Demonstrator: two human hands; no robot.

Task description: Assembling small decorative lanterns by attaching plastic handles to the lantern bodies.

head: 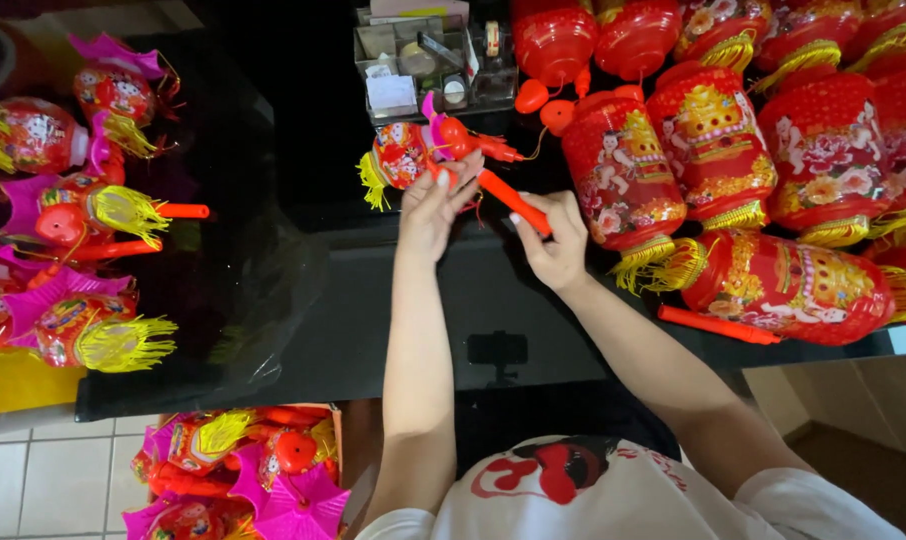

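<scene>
Red paper lanterns (713, 140) with gold fringes crowd the black table (373, 330) to the right of the small toy lantern (413, 152) being handled; one of them lies on its side nearer the person, with a loose orange stick (718, 325) just beside it. Behind the toy lantern stands a clear organiser box (423, 60) with small compartments holding odds and ends. Well to the left of the toy lantern, pink and yellow-tasselled toy lanterns (83, 210) lie in a row along the table edge, and a crumpled clear plastic bag (263, 290) sits between them and the hands. Below the table, a carton (243, 470) on the tiled floor is full of more of the same pink toys.

Nothing lies between the hands and the toy lantern. The left hand (433, 210) is loosely curled, its fingertips touching the round printed body and its red cap. The right hand (558, 245) is closed around the lower end of the orange handle (513, 203), which slants up to the toy lantern's top. The toy is held just above the table's middle, its yellow tassel pointing left.
</scene>
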